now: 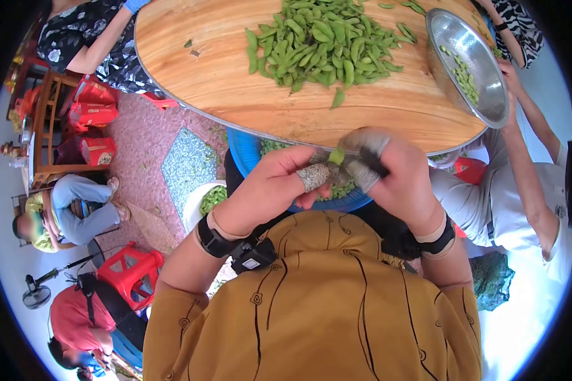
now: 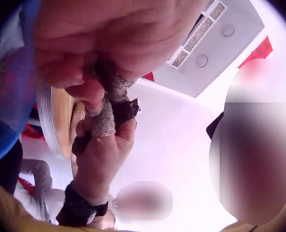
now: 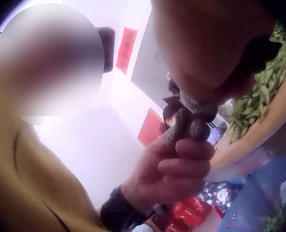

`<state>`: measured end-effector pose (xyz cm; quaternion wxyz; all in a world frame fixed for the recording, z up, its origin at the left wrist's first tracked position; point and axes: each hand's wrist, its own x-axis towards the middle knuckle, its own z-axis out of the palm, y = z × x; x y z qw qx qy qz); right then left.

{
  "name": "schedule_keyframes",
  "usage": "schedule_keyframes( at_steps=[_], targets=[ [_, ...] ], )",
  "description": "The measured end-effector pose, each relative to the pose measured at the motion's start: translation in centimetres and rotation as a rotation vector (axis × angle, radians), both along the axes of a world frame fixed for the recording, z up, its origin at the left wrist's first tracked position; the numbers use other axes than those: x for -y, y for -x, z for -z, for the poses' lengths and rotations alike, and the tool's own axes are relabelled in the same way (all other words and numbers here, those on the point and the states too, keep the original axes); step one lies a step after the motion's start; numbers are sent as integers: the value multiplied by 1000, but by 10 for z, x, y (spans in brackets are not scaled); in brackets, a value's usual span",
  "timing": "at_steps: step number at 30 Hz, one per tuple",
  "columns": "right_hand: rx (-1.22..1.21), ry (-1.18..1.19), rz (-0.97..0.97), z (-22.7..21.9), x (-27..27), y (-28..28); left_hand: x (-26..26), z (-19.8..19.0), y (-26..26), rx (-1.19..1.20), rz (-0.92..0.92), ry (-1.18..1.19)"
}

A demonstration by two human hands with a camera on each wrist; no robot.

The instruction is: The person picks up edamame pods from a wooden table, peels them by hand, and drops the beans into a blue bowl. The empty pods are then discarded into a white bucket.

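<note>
A green edamame pod sits between the two hands, close over a blue basin with green beans in it. My left hand pinches the pod between thumb and fingers, the thumb wrapped in a speckled grey cover. My right hand, blurred, has its fingers curled at the same pod from the other side; its fingertips are also wrapped in grey covers, with a dark patch. In the left wrist view the right hand meets the left at the covered fingertips. The right wrist view shows the left hand with curled fingers.
A large heap of edamame pods lies on the round wooden table. At its right edge another person tilts a metal bowl with shelled beans. A white bucket of beans stands left of my lap. Red stool and seated people are further left.
</note>
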<state>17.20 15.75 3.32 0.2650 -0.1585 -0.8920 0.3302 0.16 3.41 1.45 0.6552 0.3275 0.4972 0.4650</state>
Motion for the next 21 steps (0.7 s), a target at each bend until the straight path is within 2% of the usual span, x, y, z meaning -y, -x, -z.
schedule_keyframes(
  at_steps=[1, 3, 4, 6, 7, 9, 12, 16, 18, 19, 21],
  targets=[
    [-2, 2, 4, 4, 0, -4, 0, 2, -1, -15, -56, -9],
    [148, 618, 59, 15, 0, -12, 0, 2, -3, -34, -115, -12],
    [146, 624, 55, 14, 2, -12, 1, 0, -4, -17, -133, -3],
    [229, 868, -40, 6, 6, -12, 4, 1, -6, 1, -156, 11],
    [229, 871, -44, 7, 5, -12, 4, 3, -6, -49, -134, 25],
    [226, 671, -111, 8, 3, -11, 4, 4, -8, -101, -111, 39],
    [235, 571, -109, 11, 3, -13, 3, 4, -11, -183, -126, -8],
    [231, 678, -57, 11, 6, -14, 3, 17, -13, -349, -135, -181],
    [302, 916, -21, 9, 4, -11, 3, 22, -14, -423, -126, -229],
    [302, 916, -20, 13, 3, -11, 2, 24, -15, -467, -90, -291],
    [316, 718, -31, 29, 1, -12, 3, 25, -16, -512, -55, -352]
  ],
)
